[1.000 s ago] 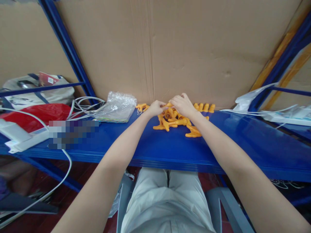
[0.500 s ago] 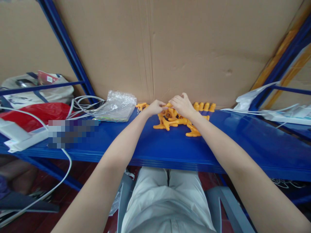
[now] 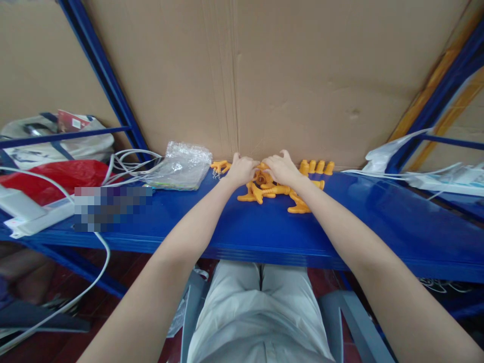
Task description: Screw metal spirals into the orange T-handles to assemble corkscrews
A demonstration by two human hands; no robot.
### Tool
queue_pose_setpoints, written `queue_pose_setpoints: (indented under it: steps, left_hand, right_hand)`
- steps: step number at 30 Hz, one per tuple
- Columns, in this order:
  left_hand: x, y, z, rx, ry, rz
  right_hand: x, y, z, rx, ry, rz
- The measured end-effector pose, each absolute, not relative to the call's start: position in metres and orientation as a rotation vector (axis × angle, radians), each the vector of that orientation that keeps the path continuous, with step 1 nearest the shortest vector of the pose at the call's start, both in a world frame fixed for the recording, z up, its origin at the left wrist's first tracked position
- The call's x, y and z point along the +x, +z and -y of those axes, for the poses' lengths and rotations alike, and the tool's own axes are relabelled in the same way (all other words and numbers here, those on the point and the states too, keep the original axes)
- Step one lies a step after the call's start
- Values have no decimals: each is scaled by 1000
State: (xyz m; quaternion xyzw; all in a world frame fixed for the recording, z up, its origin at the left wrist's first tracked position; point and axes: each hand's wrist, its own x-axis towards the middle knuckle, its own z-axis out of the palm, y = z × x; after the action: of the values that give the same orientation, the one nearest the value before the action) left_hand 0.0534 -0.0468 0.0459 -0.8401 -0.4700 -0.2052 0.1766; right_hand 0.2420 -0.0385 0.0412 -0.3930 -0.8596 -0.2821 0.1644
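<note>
Table [image 3: 253, 229] blue, glossy; cardboard panel [image 3: 302, 80] at rear, blue posts [image 3: 100, 65] ea. side. Clear plastic pkg. [image 3: 185, 166], white cable [image 3: 109, 252], red bag [image 3: 83, 172] at L. Orange pcs. [image 3: 256, 193] piled ctr.-rear, at hands; orange stubs [image 3: 320, 167] in row to R. Fingers of L. hand [image 3: 242, 170] & R. hand [image 3: 282, 169] curled at pcs.; closure & hold hidden, can't tell.

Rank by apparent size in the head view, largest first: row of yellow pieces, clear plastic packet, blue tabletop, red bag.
1. Blue tabletop
2. Clear plastic packet and red bag: too alike to rank
3. Row of yellow pieces
</note>
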Motion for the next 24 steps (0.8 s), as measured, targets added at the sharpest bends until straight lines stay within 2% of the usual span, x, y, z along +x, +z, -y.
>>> queue_pose_setpoints:
  steps: [7,16,19,24]
  left_hand:
    - [58,52,47,-2447,-668,1496]
    - [53,54,34,-2756,-1148,1654]
    - [46,52,32,-2611,-1150,1766]
    - [28,41,29,-2215,-822,1828]
  right_hand:
    - [243,45,41,-1087,-922,2357]
    - [258,48,27,-1021,-948,2201]
    - [282,46,20,-1229,-839,2019]
    - [331,40,13,-1762,-448,1515]
